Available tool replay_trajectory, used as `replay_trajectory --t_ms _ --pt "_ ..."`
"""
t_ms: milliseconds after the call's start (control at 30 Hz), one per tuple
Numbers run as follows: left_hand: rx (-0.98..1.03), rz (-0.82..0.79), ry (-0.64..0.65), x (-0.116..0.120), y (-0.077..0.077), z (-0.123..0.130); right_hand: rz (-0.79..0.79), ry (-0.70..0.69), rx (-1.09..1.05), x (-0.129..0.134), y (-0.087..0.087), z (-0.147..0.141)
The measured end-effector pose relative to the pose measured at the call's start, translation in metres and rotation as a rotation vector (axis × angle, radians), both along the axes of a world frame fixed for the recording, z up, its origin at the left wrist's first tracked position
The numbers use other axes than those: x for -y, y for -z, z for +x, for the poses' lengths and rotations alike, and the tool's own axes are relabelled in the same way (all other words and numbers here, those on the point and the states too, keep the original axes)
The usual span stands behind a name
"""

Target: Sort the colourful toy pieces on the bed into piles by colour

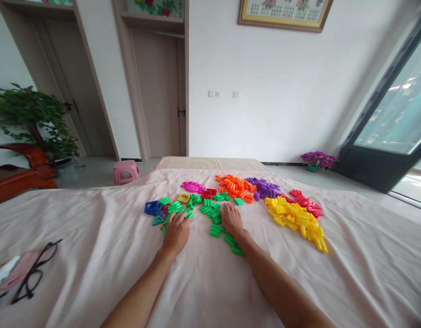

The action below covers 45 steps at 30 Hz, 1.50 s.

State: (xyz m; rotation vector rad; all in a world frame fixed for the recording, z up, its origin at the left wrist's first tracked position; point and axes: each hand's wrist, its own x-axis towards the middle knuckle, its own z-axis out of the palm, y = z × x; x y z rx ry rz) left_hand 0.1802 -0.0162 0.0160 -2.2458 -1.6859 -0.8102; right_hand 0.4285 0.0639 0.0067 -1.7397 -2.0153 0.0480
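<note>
My left hand (176, 233) rests palm down at the left edge of a scatter of green plastic toy pieces (175, 207), its fingers stretched over some of them. Flat on the cloth's middle, my right hand (231, 219) touches more green pieces (210, 209), with its fingers slightly apart. A few green pieces (215, 230) lie below it, beside the wrist. Next to my left hand are blue frame-shaped pieces (153, 207) and a teal triangle (158, 220). A yellow square frame (184, 198) and red frames (208, 194) lie just beyond. What is under both palms is hidden.
Heaps of orange (235, 186), purple (263, 187), yellow (295, 216) and red pieces (305, 202) lie to the right. A pink piece (193, 187) is at the back. Black glasses (34, 273) lie at left on the pale cloth (104, 241). A pink stool (126, 172) stands beyond.
</note>
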Motion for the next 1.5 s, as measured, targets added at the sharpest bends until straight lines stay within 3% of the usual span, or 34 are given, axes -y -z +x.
replay_trajectory --t_ms 167,300,433,567,733,1000,1267,1500 --pt "0.084 0.044 0.008 0.0 0.003 -0.002 -0.061 -0.052 0.035 0.012 -0.004 -0.066" --pt "0.154 0.078 -0.015 0.003 0.002 -0.005 -0.111 -0.26 0.099 0.011 -0.032 -0.087" --pt "0.202 0.102 -0.069 0.004 -0.001 -0.008 -0.085 -0.214 0.117 -0.023 -0.063 -0.086" --pt "0.226 0.112 -0.083 0.004 -0.003 -0.007 -0.065 -0.195 0.148 -0.075 -0.076 -0.091" --pt "0.233 0.108 -0.049 0.002 -0.001 -0.007 -0.131 -0.146 0.189 -0.119 -0.068 -0.108" --pt "0.264 0.15 -0.033 -0.006 0.006 -0.007 -0.218 -0.071 0.186 -0.148 -0.048 -0.123" --pt "0.25 0.151 -0.038 -0.006 0.005 -0.007 -0.09 -0.062 0.064 -0.143 -0.047 -0.11" --pt "0.339 0.263 -0.106 -0.013 0.008 -0.012 -0.024 -0.186 -0.097 -0.122 -0.056 -0.088"
